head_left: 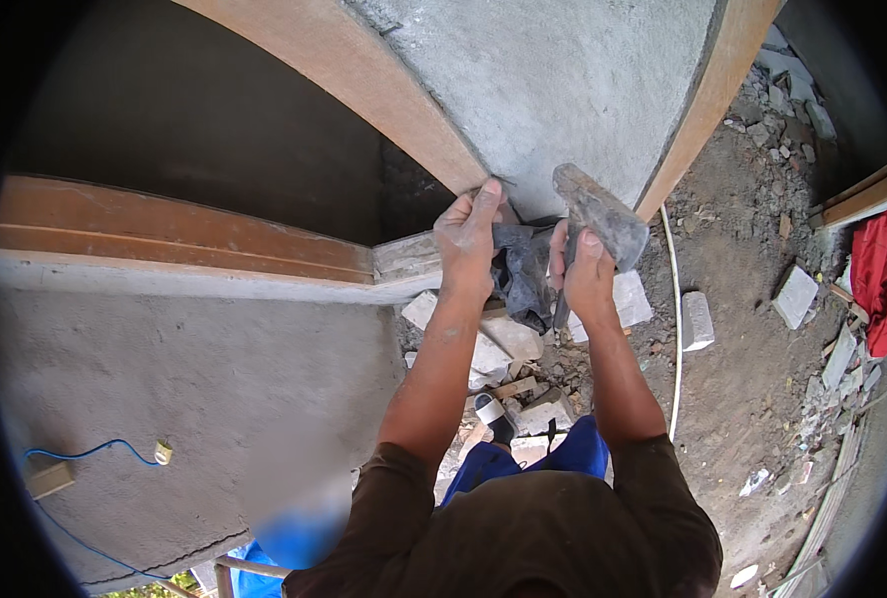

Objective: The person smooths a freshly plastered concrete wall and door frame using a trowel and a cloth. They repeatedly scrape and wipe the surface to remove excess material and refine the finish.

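My left hand (471, 231) is closed in a pinch at the lower end of a wooden frame post (418, 110), where the wood meets a grey plastered wall (553, 90). A thin dark nail-like piece shows by its thumb tip; most of it is hidden. My right hand (589, 277) grips a hammer by its dark handle, just right of the left hand. Its heavy grey hammer head (608, 214), coated with dust, is raised in front of the plastered wall. Between and below the hands hangs or lies a crumpled dark plastic bag (523, 274).
A second wooden post (708, 100) edges the wall's right side. On the left runs a wooden sill (184, 234) above a plastered wall. Broken blocks (508, 337) and rubble lie around my feet. A white hose (675, 319) crosses the dirt floor; red cloth (877, 279) hangs far right.
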`<state>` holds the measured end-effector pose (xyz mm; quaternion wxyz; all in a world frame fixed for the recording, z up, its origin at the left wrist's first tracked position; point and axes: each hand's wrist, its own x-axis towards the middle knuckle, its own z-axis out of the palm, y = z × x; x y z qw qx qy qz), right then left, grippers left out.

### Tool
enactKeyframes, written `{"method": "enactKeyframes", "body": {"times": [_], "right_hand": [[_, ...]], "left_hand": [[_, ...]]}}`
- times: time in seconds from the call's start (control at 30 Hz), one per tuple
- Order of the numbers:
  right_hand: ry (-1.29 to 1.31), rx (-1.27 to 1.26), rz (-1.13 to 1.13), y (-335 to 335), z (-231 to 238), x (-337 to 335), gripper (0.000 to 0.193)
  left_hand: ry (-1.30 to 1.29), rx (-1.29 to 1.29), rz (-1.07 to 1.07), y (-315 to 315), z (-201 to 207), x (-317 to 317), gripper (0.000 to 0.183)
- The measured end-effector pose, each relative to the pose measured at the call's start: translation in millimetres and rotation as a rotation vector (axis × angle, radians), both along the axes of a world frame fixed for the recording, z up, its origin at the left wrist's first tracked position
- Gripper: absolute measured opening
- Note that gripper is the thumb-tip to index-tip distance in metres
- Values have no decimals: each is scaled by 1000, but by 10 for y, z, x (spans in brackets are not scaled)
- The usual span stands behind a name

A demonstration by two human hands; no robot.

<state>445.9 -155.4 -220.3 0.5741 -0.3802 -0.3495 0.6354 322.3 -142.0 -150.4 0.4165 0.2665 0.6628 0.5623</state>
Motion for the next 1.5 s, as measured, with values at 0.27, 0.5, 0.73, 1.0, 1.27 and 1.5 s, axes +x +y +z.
{"method": "enactKeyframes", "body": {"times": [0.27, 0.5, 0.73, 1.0, 1.27, 1.5], "right_hand": [[-231, -59, -61, -533, -266, -259, 47], [247, 8, -487, -590, 247, -685, 55], [-83, -38, -287, -497, 217, -747, 63], [-61, -91, -221, -341, 1, -985, 58], [76, -154, -465, -419, 185, -997, 64], [352, -92, -517, -524, 152, -855, 58]], "left_hand": [[1084, 467, -105, 297, 542, -620, 83], [1195, 254, -337, 373, 832, -615, 92], [1212, 189, -322, 337, 837, -613, 99], [1272, 246, -323, 390, 792, -634, 100], [1234, 115, -355, 365, 846, -594, 103], [1236, 166, -304, 336, 839, -601, 99]]}}
